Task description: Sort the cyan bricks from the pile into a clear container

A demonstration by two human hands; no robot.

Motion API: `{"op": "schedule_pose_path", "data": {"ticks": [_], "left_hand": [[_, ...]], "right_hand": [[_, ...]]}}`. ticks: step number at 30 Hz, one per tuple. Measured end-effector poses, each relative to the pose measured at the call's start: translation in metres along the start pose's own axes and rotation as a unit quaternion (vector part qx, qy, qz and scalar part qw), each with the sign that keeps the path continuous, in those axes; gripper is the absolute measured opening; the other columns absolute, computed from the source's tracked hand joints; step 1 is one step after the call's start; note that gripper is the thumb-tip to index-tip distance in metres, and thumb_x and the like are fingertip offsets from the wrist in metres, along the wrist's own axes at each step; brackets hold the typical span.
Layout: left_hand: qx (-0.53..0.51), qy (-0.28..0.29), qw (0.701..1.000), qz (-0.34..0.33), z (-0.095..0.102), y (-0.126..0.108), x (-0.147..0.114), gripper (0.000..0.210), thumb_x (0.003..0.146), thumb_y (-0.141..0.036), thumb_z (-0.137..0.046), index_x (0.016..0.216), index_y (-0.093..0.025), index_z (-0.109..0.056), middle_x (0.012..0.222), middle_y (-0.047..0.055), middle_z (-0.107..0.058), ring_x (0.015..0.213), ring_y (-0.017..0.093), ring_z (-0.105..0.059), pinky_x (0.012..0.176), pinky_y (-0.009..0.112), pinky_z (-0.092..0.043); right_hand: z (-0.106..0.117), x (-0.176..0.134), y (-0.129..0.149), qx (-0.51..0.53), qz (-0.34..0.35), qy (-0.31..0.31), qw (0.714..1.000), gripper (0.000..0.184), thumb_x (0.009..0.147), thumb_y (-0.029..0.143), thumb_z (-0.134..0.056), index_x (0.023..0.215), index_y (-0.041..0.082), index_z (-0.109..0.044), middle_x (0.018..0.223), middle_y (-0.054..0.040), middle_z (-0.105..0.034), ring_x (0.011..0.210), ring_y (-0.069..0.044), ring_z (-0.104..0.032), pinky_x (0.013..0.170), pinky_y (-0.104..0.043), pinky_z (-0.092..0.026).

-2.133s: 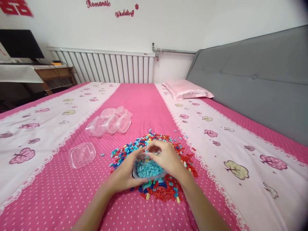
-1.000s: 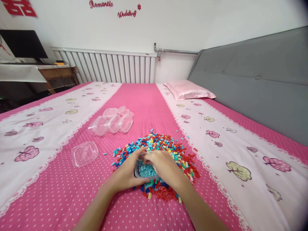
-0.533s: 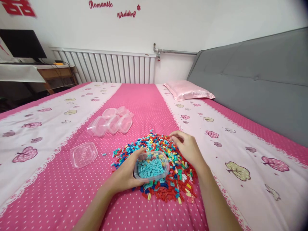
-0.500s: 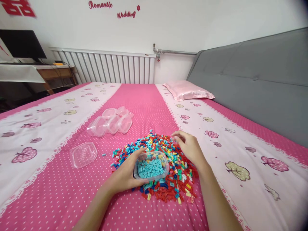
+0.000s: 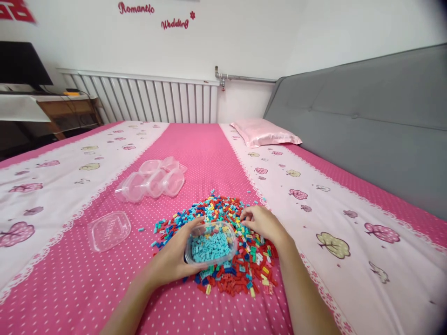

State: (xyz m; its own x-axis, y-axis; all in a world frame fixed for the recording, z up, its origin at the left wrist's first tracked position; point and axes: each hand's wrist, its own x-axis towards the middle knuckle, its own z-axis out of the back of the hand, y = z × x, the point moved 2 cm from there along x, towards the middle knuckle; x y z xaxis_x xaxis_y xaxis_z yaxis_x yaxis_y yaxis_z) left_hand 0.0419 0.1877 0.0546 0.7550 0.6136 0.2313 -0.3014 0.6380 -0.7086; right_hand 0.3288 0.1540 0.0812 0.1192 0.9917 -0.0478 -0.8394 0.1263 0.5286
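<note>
My left hand (image 5: 175, 255) is wrapped round the left side of a clear plastic container (image 5: 228, 257), thumb in front and fingers behind. Inside it lie many small turquoise bricks (image 5: 211, 246). The container is tilted slightly towards me over the front of a loose heap of mixed small bricks (image 5: 240, 279), mostly red, blue, turquoise and yellow. At the heap's right side is my right hand (image 5: 262, 224), its fingers bent together against the bricks. Whatever those fingertips pinch, if anything, is too small to make out.
A clear lid (image 5: 110, 231) lies left of the heap on the pink bedspread (image 5: 195, 144). Several clear containers (image 5: 153, 181) are grouped farther back. A few stray bricks lie around the heap. Beyond are a pink pillow (image 5: 264, 132) and a grey headboard (image 5: 366, 97).
My right hand has moved down and nearer to me on the heap, its fingers more curled. A few turquoise bricks now lie beyond the heap's far right edge. The view has turned slightly right.
</note>
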Motion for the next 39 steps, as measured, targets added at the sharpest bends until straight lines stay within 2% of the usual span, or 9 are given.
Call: {"op": "schedule_pose_path", "data": {"ticks": [7,12,18,23,29,35,39], "left_hand": [[-0.001,0.000,1.000,0.001,-0.001,-0.001,0.000,0.095,0.080,-0.039,-0.079,0.153,-0.032,-0.019,0.147,0.014,-0.051,0.131,0.033,-0.055,0.108,0.053,-0.046],[-0.006,0.002,1.000,-0.002,-0.001,-0.002,0.001,0.094,0.080,-0.038,-0.079,0.152,-0.031,-0.019,0.147,0.015,-0.050,0.133,0.033,-0.053,0.110,0.055,-0.045],[-0.006,0.000,1.000,-0.004,0.000,-0.003,0.001,0.093,0.080,-0.040,-0.078,0.152,-0.029,-0.020,0.147,0.016,-0.051,0.132,0.035,-0.054,0.109,0.055,-0.045],[0.009,-0.004,1.000,-0.010,0.000,-0.002,0.000,0.095,0.080,-0.040,-0.078,0.154,-0.030,-0.019,0.144,0.015,-0.054,0.131,0.036,-0.055,0.108,0.056,-0.046],[0.000,-0.001,1.000,-0.008,0.000,0.000,0.000,0.094,0.080,-0.041,-0.078,0.153,-0.029,-0.020,0.145,0.016,-0.052,0.132,0.035,-0.054,0.108,0.055,-0.046],[0.001,-0.003,1.000,-0.010,0.000,-0.004,0.001,0.093,0.081,-0.042,-0.078,0.152,-0.030,-0.020,0.145,0.015,-0.052,0.131,0.034,-0.055,0.108,0.054,-0.046],[0.011,-0.002,1.000,-0.011,-0.001,-0.003,0.001,0.095,0.080,-0.042,-0.079,0.153,-0.029,-0.020,0.144,0.016,-0.053,0.130,0.036,-0.055,0.107,0.056,-0.046]], "right_hand": [[-0.009,-0.001,0.009,-0.046,-0.008,-0.003,0.999,0.017,0.078,0.010,-0.073,0.089,0.023,-0.070,0.080,0.0032,-0.069,0.074,-0.012,-0.061,0.063,-0.022,-0.034],[-0.010,0.000,0.011,-0.040,0.006,-0.005,0.999,0.025,0.075,0.002,-0.067,0.089,0.022,-0.068,0.081,0.0037,-0.069,0.075,-0.012,-0.061,0.062,-0.022,-0.033],[-0.010,0.000,0.011,-0.037,0.026,-0.008,0.999,0.026,0.074,0.000,-0.064,0.088,0.022,-0.067,0.084,0.0027,-0.068,0.080,-0.013,-0.061,0.066,-0.022,-0.034],[-0.011,0.001,0.014,-0.045,0.043,-0.019,0.998,0.035,0.071,-0.006,-0.055,0.089,0.021,-0.068,0.085,0.0016,-0.067,0.080,-0.012,-0.059,0.066,-0.021,-0.033],[-0.010,0.004,0.015,-0.027,0.057,-0.041,0.997,0.028,0.071,0.001,-0.057,0.087,0.020,-0.070,0.083,-0.0004,-0.064,0.079,-0.015,-0.057,0.068,-0.023,-0.038],[-0.010,0.008,0.013,0.091,0.074,-0.075,0.990,0.019,0.073,0.008,-0.058,0.081,0.018,-0.072,0.082,-0.0024,-0.068,0.074,-0.014,-0.062,0.072,-0.025,-0.048],[-0.007,0.005,0.025,0.246,0.096,-0.090,0.960,0.010,0.079,0.019,-0.060,0.084,0.017,-0.069,0.082,-0.0033,-0.072,0.073,-0.015,-0.068,0.069,-0.026,-0.054]]}}
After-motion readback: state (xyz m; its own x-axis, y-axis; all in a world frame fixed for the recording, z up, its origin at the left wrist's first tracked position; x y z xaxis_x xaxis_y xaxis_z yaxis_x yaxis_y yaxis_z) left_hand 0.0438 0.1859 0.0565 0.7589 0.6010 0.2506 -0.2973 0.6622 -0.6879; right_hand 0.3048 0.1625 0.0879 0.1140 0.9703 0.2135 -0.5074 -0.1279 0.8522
